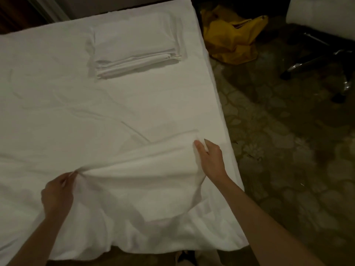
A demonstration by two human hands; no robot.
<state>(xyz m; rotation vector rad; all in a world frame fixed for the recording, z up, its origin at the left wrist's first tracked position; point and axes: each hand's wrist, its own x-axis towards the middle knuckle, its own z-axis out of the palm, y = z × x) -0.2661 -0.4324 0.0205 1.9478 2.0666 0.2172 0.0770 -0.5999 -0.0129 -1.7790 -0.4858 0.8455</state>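
I stand at the near edge of a bed (57,96) covered in white, which fills the left of my view. To its right the floor is a dark carpet (288,169) with a pale, blotchy pattern. A crumpled yellow bag (230,39) lies on it just beside the bed's far corner. Farther right stands a chair (318,14) with a white seat and chrome legs (311,62). Beyond the bed is a grey wall (115,2). The light is dim.
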